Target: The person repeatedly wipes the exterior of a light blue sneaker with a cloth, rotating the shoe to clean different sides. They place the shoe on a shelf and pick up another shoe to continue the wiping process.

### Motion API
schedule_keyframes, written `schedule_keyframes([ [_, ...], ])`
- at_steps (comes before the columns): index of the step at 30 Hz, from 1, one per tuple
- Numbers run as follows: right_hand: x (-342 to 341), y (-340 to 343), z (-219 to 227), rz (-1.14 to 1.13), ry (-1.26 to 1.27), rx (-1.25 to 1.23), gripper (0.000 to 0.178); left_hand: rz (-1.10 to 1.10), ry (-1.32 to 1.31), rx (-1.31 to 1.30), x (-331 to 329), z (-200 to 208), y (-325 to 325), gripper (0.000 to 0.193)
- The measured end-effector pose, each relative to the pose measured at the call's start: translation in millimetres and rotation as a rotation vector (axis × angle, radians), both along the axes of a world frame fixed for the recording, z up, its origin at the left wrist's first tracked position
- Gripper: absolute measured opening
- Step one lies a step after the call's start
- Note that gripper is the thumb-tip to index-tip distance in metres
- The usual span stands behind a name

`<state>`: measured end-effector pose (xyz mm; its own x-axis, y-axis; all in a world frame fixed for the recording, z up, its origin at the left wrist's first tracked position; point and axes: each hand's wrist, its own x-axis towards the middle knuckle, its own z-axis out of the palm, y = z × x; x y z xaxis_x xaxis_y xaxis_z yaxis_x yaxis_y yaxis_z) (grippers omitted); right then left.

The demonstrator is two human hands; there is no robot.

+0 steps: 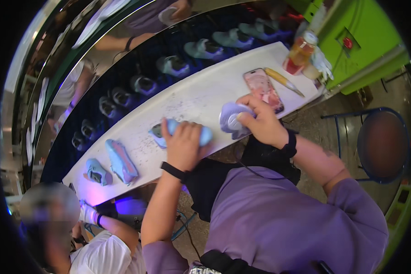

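Observation:
My left hand is closed over a light blue shoe that lies on its side on the white bench. Its fingers cover much of the upper, and the dark opening shows to their left. Over the bench's near edge, to the right, my right hand pinches a pale lavender, crumpled cloth-like piece between thumb and fingers. The two hands are apart. Further left on the bench lie another light blue shoe on its side and a light blue shoe standing upright.
Behind the white bench runs a dark conveyor with several shoes. A phone, a yellow pen-like tool and a bottle of amber liquid occupy the right end. A co-worker sits at left; a round stool stands right.

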<state>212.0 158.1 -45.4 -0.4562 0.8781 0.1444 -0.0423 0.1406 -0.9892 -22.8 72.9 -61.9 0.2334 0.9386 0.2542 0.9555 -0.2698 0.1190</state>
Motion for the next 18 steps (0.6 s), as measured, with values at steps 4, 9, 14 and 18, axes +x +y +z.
schedule_keyframes([
  [4, 18, -12, 9, 0.257, 0.031, -0.158, 0.019, -0.044, -0.739, 0.098, -1, 18, 2, 0.041],
  [9, 0, -12, 2, 0.312, 0.139, 0.036, 0.022, -0.029, -0.884, 0.082, 40, 13, -2, 0.035],
  [14, 10, -16, 11, 0.394, 0.098, -0.028, 0.019, 0.301, -1.234, 0.076, 59, 38, -49, 0.048],
  [18, 9, -26, 11, 0.348, 0.11, -0.041, 0.028, 0.18, -1.382, 0.1, 87, 37, -61, 0.064],
])
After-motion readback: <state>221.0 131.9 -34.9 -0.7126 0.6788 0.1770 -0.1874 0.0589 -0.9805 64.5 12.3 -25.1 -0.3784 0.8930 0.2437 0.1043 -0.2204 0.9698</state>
